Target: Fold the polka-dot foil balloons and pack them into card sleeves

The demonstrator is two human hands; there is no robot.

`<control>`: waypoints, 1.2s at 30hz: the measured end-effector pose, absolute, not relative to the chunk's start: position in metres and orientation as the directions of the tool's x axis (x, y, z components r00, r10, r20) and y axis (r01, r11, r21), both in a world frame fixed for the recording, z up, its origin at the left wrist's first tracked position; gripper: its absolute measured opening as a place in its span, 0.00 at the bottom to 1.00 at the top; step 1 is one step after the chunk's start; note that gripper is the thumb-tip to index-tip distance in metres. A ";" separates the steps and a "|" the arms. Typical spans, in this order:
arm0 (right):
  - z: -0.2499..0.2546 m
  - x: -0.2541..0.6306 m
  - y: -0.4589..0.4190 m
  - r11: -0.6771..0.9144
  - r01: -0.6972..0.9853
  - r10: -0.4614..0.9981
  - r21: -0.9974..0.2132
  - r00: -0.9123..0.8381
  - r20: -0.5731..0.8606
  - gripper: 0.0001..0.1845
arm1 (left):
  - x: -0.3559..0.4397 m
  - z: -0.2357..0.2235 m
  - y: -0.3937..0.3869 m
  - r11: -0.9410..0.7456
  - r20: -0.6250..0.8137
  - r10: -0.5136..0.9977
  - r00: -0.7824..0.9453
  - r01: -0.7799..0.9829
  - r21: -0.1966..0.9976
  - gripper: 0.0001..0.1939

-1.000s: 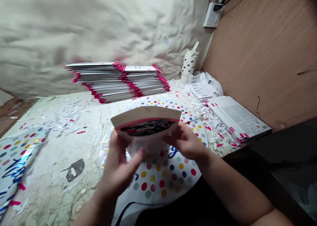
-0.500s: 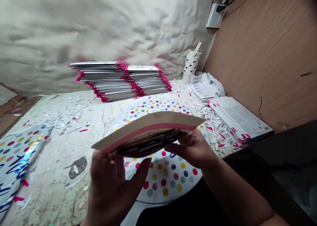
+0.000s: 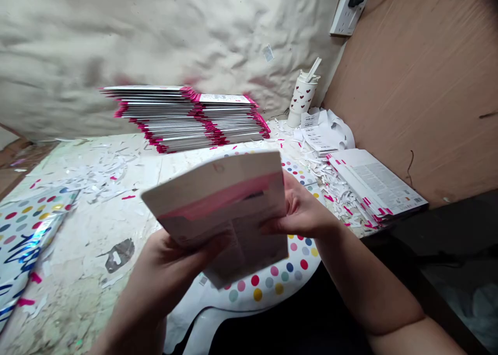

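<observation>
Both hands hold a flat printed card packet (image 3: 249, 204), pale with a pink band, tilted up in front of me. At its left side my left hand (image 3: 163, 267) is closed, with the thumb lying across the near face. My right hand (image 3: 305, 207) pinches the right edge, thumb in front and fingers partly hidden behind. Blur hides the print. Below the packet lies a round white sheet (image 3: 268, 287) with coloured dots, partly covered by the packet and reaching down toward my lap.
Two stacks of pink-edged packets (image 3: 182, 119) stand against the wall. To the right are a white tumbler with hearts (image 3: 301, 100), label sheets (image 3: 317, 137), and a pile of printed cards (image 3: 379, 181). Paper scraps (image 3: 95, 173) litter the table. A shiny dotted film (image 3: 29, 230) lies left.
The packet has tipped so that its broad face now shows; before, I saw it edge-on and bowed. My left thumb has moved onto its face.
</observation>
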State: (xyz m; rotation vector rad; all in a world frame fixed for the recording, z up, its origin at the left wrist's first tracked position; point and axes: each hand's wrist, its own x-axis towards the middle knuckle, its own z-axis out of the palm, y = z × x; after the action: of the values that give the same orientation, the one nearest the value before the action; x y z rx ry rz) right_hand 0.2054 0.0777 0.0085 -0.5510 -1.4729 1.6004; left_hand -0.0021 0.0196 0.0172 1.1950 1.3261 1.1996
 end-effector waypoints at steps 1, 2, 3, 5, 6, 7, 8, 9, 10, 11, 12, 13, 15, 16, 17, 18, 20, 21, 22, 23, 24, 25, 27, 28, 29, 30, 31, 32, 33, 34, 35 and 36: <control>0.005 0.205 0.083 0.028 -0.293 0.808 -0.956 -0.557 0.194 0.30 | -0.004 0.012 0.022 0.116 -0.116 0.993 0.004 0.043 0.992 0.15; 0.000 0.204 0.088 -0.025 -0.280 0.806 -0.960 -0.574 0.147 0.26 | -0.006 0.006 0.024 0.188 -0.188 0.979 0.078 0.017 0.982 0.14; -0.008 0.203 0.094 -0.079 -0.254 0.810 -0.964 -0.580 0.086 0.21 | -0.007 -0.002 0.026 0.255 -0.250 0.958 0.141 -0.017 0.967 0.15; -0.024 0.202 0.104 -0.174 -0.127 0.823 -0.976 -0.564 -0.073 0.18 | -0.008 -0.017 0.029 0.369 -0.344 0.917 0.204 -0.101 0.924 0.17; -0.032 0.201 0.107 -0.189 -0.009 0.834 -0.982 -0.528 -0.156 0.20 | -0.008 -0.024 0.030 0.404 -0.373 0.905 0.202 -0.138 0.904 0.16; -0.038 0.202 0.109 -0.161 0.136 0.865 -0.978 -0.457 -0.206 0.22 | -0.008 -0.030 0.029 0.422 -0.394 0.901 0.183 -0.158 0.893 0.15; -0.042 0.201 0.110 -0.092 0.299 0.912 -0.950 -0.357 -0.201 0.23 | -0.008 -0.036 0.027 0.432 -0.407 0.898 0.164 -0.162 0.887 0.13; -0.045 0.201 0.108 0.005 0.454 0.957 -0.891 -0.261 -0.128 0.23 | -0.007 -0.041 0.025 0.433 -0.412 0.899 0.149 -0.153 0.888 0.12; -0.047 0.200 0.105 0.119 0.577 0.977 -0.808 -0.211 -0.007 0.20 | -0.006 -0.046 0.023 0.439 -0.421 0.896 0.144 -0.133 0.889 0.13; -0.048 0.198 0.100 0.243 0.655 0.966 -0.715 -0.229 0.118 0.17 | -0.005 -0.050 0.021 0.455 -0.438 0.886 0.153 -0.103 0.885 0.16; -0.048 0.195 0.093 0.370 0.684 0.928 -0.628 -0.307 0.212 0.13 | -0.003 -0.052 0.018 0.475 -0.458 0.873 0.168 -0.073 0.877 0.19; -0.048 0.192 0.086 0.487 0.669 0.871 -0.562 -0.415 0.261 0.11 | -0.001 -0.055 0.016 0.495 -0.479 0.858 0.184 -0.052 0.867 0.21; -0.049 0.185 0.071 0.637 0.597 0.759 -0.488 -0.595 0.264 0.10 | 0.004 -0.057 0.011 0.524 -0.507 0.842 0.186 -0.056 0.850 0.22; -0.049 0.182 0.064 0.668 0.576 0.727 -0.470 -0.639 0.250 0.11 | 0.008 -0.057 0.009 0.530 -0.512 0.842 0.171 -0.079 0.844 0.21; -0.050 0.180 0.059 0.681 0.568 0.712 -0.463 -0.662 0.235 0.11 | 0.011 -0.057 0.008 0.532 -0.514 0.843 0.155 -0.109 0.840 0.20; -0.050 0.179 0.055 0.686 0.564 0.704 -0.461 -0.675 0.222 0.11 | 0.014 -0.056 0.006 0.534 -0.516 0.844 0.143 -0.135 0.835 0.19; -0.050 0.177 0.051 0.692 0.564 0.694 -0.451 -0.692 0.199 0.11 | 0.018 -0.056 0.002 0.539 -0.526 0.842 0.122 -0.153 0.828 0.18; -0.050 0.177 0.049 0.696 0.569 0.690 -0.438 -0.698 0.191 0.11 | 0.020 -0.056 0.000 0.542 -0.531 0.841 0.109 -0.153 0.827 0.18; -0.049 0.176 0.048 0.699 0.579 0.690 -0.419 -0.700 0.183 0.11 | 0.021 -0.056 -0.001 0.544 -0.535 0.839 0.095 -0.151 0.826 0.17; -0.050 0.176 0.048 0.701 0.591 0.692 -0.400 -0.699 0.179 0.10 | 0.022 -0.056 -0.002 0.544 -0.538 0.839 0.082 -0.152 0.825 0.16; -0.050 0.177 0.048 0.699 0.602 0.697 -0.385 -0.694 0.180 0.10 | 0.022 -0.056 -0.003 0.545 -0.541 0.838 0.074 -0.154 0.824 0.15; -0.050 0.177 0.048 0.694 0.610 0.704 -0.382 -0.685 0.187 0.09 | 0.022 -0.056 -0.004 0.546 -0.542 0.837 0.074 -0.157 0.823 0.16; -0.051 0.180 0.048 0.670 0.612 0.727 -0.420 -0.655 0.204 0.09 | 0.022 -0.056 -0.004 0.543 -0.537 0.839 0.085 -0.159 0.824 0.16; -0.051 0.182 0.048 0.656 0.606 0.736 -0.450 -0.646 0.203 0.09 | 0.022 -0.056 -0.003 0.540 -0.531 0.842 0.096 -0.157 0.827 0.17; -0.049 0.183 0.047 0.648 0.597 0.738 -0.472 -0.645 0.198 0.09 | 0.021 -0.057 -0.003 0.534 -0.524 0.846 0.104 -0.155 0.831 0.17; -0.048 0.184 0.046 0.651 0.593 0.732 -0.473 -0.656 0.184 0.09 | 0.021 -0.057 -0.003 0.526 -0.515 0.850 0.110 -0.151 0.837 0.17; -0.045 0.184 0.044 0.666 0.599 0.718 -0.445 -0.677 0.164 0.09 | 0.021 -0.058 -0.002 0.517 -0.505 0.856 0.114 -0.144 0.844 0.16; -0.043 0.182 0.041 0.691 0.610 0.699 -0.388 -0.701 0.142 0.09 | 0.021 -0.059 -0.002 0.509 -0.496 0.860 0.118 -0.133 0.851 0.16; -0.041 0.179 0.039 0.721 0.620 0.677 -0.311 -0.725 0.123 0.09 | 0.022 -0.059 -0.003 0.503 -0.490 0.863 0.122 -0.120 0.856 0.16; -0.039 0.175 0.036 0.750 0.621 0.654 -0.229 -0.748 0.111 0.09 | 0.022 -0.060 -0.003 0.499 -0.487 0.865 0.125 -0.107 0.860 0.16; -0.037 0.171 0.035 0.769 0.619 0.637 -0.160 -0.763 0.109 0.09 | 0.023 -0.061 -0.003 0.499 -0.486 0.865 0.127 -0.096 0.862 0.16; -0.036 0.169 0.035 0.774 0.622 0.632 -0.115 -0.766 0.116 0.09 | 0.024 -0.061 -0.004 0.498 -0.486 0.864 0.130 -0.087 0.863 0.16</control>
State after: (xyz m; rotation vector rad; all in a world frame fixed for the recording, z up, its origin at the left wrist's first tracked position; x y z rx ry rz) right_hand 0.1685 0.0346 -0.0361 -1.0024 -2.8183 0.1041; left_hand 0.0237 -0.0040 -0.0608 0.7921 1.2516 0.8079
